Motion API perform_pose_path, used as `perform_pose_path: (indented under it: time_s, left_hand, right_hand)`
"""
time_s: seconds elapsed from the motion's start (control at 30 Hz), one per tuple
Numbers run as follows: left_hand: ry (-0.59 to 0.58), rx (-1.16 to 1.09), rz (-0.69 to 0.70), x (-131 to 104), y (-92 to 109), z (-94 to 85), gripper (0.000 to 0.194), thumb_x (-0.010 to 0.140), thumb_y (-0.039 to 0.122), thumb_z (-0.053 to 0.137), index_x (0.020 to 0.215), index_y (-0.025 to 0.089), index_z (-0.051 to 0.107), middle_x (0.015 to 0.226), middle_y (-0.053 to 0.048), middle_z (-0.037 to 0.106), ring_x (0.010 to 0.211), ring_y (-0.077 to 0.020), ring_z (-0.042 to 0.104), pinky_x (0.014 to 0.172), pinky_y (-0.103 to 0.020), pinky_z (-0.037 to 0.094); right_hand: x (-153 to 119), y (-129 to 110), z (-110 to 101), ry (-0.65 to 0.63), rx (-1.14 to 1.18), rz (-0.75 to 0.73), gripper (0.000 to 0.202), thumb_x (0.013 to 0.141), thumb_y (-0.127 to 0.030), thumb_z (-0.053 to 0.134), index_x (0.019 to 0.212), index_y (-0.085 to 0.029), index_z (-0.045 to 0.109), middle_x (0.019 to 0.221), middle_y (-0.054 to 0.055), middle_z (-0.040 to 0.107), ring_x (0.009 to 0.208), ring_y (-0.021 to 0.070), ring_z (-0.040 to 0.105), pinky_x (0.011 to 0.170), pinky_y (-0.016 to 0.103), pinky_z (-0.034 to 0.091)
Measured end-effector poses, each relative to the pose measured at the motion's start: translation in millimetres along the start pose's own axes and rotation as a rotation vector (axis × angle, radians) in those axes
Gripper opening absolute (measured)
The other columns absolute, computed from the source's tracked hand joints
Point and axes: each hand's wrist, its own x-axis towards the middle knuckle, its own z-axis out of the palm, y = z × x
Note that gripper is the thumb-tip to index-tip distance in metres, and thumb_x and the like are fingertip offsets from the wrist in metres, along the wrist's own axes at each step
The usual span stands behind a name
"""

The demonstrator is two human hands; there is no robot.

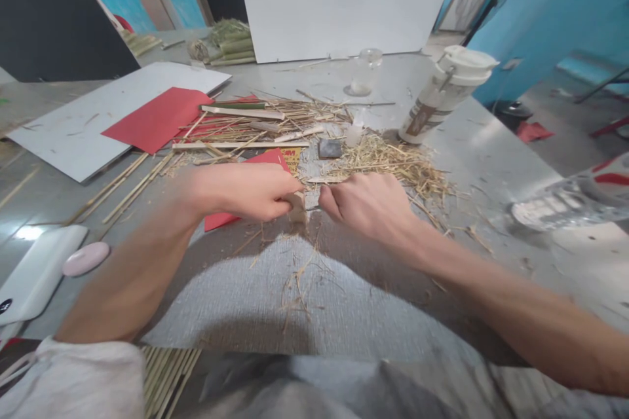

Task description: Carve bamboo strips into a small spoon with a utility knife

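My left hand [246, 191] is closed, its thumb and forefinger pinched at a small pale tan piece [297, 208] that reaches down to the table. Facing it across a small gap, my right hand [371, 206] is also closed, thumb pointing left; what its fingers grip is hidden. A thin pale strip [324, 179] lies just beyond the right fingertips. Under and behind the left hand are a red sheet [223, 219] and a yellow printed 3M sheet [291, 158]. A small dark grey block [329, 148] sits beyond the hands.
Cut straw [393, 160] is heaped to the right, with thin stalks [295, 108] piled behind. A white-lidded container [445, 95], a clear jar [366, 72] and a plastic bottle [565, 200] stand or lie around. On the left are a red card [157, 119] and a white device [42, 275].
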Motion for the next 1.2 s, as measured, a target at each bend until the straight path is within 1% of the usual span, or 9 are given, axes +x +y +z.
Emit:
perform_pose_path:
  time_s: [0.1,0.2,0.37,0.47,0.53,0.67,0.87,1.0,1.2]
  left_hand:
    - [0.011,0.019,0.012,-1,0,1.1,0.018,0.091,0.017,0.052,0.079,0.022,0.065,0.076,-0.001,0.073,0.063,-0.0175,0.064,0.058,-0.03,0.04]
    - [0.05,0.035,0.041,0,0,3.5,0.02,0.092,0.019,0.052,0.075,0.022,0.061,0.074,-0.002,0.071,0.062,-0.0174,0.063,0.057,-0.031,0.039]
    - [0.061,0.073,-0.002,2,3,3.1,0.017,0.091,0.024,0.052,0.078,0.023,0.063,0.076,-0.004,0.073,0.062,-0.0193,0.061,0.057,-0.033,0.037]
    - [0.063,0.079,-0.062,2,4,2.1,0.022,0.095,0.032,0.052,0.08,0.023,0.066,0.08,-0.006,0.076,0.063,-0.021,0.063,0.057,-0.034,0.037]
    - [0.069,0.058,-0.079,2,4,2.2,0.026,0.097,0.034,0.049,0.084,0.023,0.068,0.087,-0.007,0.078,0.068,-0.0219,0.066,0.06,-0.034,0.039]
    - [0.071,0.008,-0.067,3,3,2.9,0.028,0.099,0.031,0.046,0.089,0.023,0.071,0.096,-0.006,0.081,0.078,-0.0224,0.07,0.068,-0.033,0.044]
    - [0.065,-0.002,-0.067,4,3,1.3,0.024,0.096,0.028,0.049,0.086,0.023,0.07,0.09,-0.005,0.08,0.072,-0.0214,0.068,0.063,-0.033,0.041]
    - [0.037,-0.03,-0.072,4,3,1.0,0.02,0.093,0.027,0.053,0.08,0.023,0.067,0.078,-0.004,0.075,0.064,-0.0199,0.064,0.058,-0.032,0.039]
    - [0.027,-0.072,0.039,5,0,1.0,0.017,0.09,0.018,0.052,0.084,0.022,0.067,0.078,-0.001,0.074,0.067,-0.0185,0.065,0.062,-0.03,0.042]
  right_hand:
    - [0,-1,-5,0.003,-0.016,0.022,0.069,0.11,-0.042,0.03,0.067,-0.019,0.08,0.067,0.012,0.074,0.054,0.0209,0.056,0.056,0.035,0.02]
    - [-1,0,-8,0.04,-0.025,0.012,0.07,0.11,-0.042,0.029,0.066,-0.02,0.079,0.066,0.012,0.074,0.054,0.0209,0.056,0.055,0.035,0.018]
    - [-2,-1,-7,0.069,-0.019,0.003,0.071,0.11,-0.041,0.029,0.065,-0.02,0.079,0.065,0.012,0.073,0.052,0.0203,0.055,0.055,0.035,0.017]
    - [-1,0,-5,0.075,-0.014,0.005,0.07,0.11,-0.04,0.029,0.065,-0.02,0.079,0.065,0.012,0.073,0.052,0.0194,0.054,0.056,0.035,0.017]
    - [-1,1,-4,0.07,-0.013,0.011,0.069,0.11,-0.04,0.03,0.065,-0.019,0.079,0.065,0.012,0.073,0.052,0.0189,0.054,0.056,0.035,0.017]
    - [0,2,0,0.032,0.005,0.025,0.068,0.109,-0.039,0.031,0.066,-0.018,0.08,0.065,0.013,0.074,0.051,0.0185,0.053,0.057,0.035,0.017]
    - [2,2,2,-0.003,0.027,0.022,0.066,0.109,-0.039,0.032,0.07,-0.018,0.082,0.067,0.013,0.074,0.053,0.0193,0.053,0.058,0.035,0.02]
    - [4,4,7,-0.02,0.033,0.034,0.066,0.109,-0.038,0.032,0.072,-0.017,0.083,0.068,0.013,0.075,0.053,0.0191,0.053,0.059,0.035,0.02]
    - [8,6,16,-0.034,0.051,0.035,0.068,0.109,-0.039,0.031,0.075,-0.017,0.085,0.072,0.014,0.078,0.055,0.0197,0.055,0.059,0.037,0.019]
